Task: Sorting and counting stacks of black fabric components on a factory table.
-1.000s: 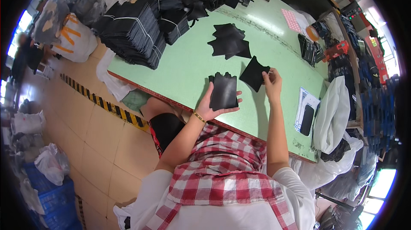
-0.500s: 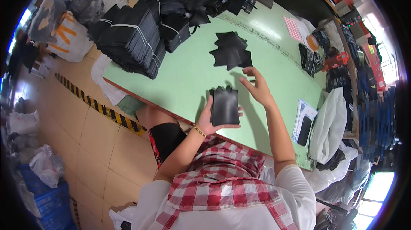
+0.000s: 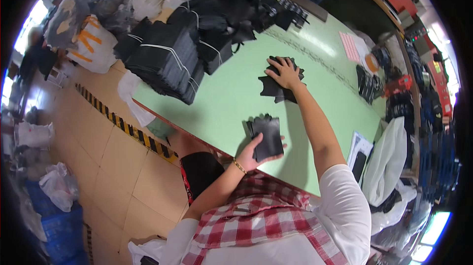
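My left hand (image 3: 253,154) is wrapped round a stack of black leather-like pieces (image 3: 268,139), held above the table's near edge. Its thumb lies across the top and the fingertips show at the right side. The pieces have a jagged far edge. Farther off, my right hand (image 3: 287,74) rests with fingers spread on a few loose black cut pieces (image 3: 274,88) with pointed corners, lying flat on the green table (image 3: 221,100). The hand covers part of these pieces.
Tall bundles of black pieces (image 3: 162,63) tied with white cord stand at the left. A phone (image 3: 359,165) and paper (image 3: 363,143) lie at the right, beside a white bag (image 3: 387,164). Striped floor tape (image 3: 125,127) runs left of the table.
My right hand has moved forward and come down on the loose pieces. My left hand still holds the stack, now slightly tilted. The whole view has shifted a little.
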`<state>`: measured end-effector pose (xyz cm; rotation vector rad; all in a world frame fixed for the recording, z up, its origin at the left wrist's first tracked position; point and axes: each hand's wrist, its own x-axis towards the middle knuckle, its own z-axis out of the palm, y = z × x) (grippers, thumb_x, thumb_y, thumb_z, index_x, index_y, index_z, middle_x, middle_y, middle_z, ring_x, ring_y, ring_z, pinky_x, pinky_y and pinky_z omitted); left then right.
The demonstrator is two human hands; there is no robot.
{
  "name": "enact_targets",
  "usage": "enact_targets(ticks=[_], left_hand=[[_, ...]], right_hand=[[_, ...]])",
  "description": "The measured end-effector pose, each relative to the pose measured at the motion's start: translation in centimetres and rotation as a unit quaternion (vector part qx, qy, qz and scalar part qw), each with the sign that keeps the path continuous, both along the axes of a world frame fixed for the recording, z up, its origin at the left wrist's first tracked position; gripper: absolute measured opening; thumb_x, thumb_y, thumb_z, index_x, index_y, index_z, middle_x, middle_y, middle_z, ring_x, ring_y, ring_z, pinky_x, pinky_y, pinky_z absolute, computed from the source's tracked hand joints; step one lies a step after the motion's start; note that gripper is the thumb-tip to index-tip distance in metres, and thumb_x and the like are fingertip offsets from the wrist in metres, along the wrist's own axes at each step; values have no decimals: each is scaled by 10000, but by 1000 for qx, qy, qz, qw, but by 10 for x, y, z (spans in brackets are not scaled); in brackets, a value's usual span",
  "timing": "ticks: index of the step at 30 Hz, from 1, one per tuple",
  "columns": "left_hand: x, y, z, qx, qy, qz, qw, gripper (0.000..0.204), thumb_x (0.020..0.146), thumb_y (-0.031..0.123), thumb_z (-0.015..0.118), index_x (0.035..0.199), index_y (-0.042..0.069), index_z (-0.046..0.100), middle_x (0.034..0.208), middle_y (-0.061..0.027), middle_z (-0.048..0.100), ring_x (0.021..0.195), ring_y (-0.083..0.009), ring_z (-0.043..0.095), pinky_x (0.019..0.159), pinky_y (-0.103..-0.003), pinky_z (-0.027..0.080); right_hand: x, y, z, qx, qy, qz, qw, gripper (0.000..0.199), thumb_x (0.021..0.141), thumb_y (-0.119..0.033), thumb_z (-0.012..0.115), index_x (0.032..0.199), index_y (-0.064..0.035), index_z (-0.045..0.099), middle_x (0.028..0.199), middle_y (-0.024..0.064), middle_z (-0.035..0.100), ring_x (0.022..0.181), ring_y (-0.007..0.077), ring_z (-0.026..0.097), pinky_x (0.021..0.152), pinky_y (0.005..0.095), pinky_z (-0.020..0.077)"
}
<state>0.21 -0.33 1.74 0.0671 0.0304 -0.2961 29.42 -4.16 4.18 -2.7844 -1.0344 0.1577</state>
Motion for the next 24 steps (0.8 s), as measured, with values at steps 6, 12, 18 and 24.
enact_targets(ticks=[6,12,18,24], left_hand=[[7,3,0,11,-6,-2,1000,675,890,546,483,1360,78,362,1326,-233,446,1232,-353,440,950,-479,419],[7,5,5,32,-12,-10,999,735,870,627,446,1358,82,368,1336,-236,425,1257,-410,394,980,-551,377],[7,5,-1,59,-13,-22,998,797,843,688,413,1382,105,340,1347,-251,401,1285,-462,334,977,-609,381],[8,6,0,36,-38,-29,998,855,811,746,381,1386,114,345,1344,-250,408,1267,-467,359,973,-605,384]], right_hand=[[-47,-91,-4,-26,-15,-156,987,606,871,-640,395,1399,-345,356,1491,55,268,1373,388,185,1000,724,145],[-95,-169,-10,9,50,-324,945,622,892,-645,306,1418,-312,332,1511,88,228,1386,397,143,1000,736,99],[-105,-212,21,133,65,-191,970,654,749,-510,677,1221,-87,515,1226,151,502,1185,334,422,965,567,299],[-132,-193,30,2,-6,-169,986,713,560,-477,823,1108,-96,572,1060,114,579,1052,304,496,916,486,334]])
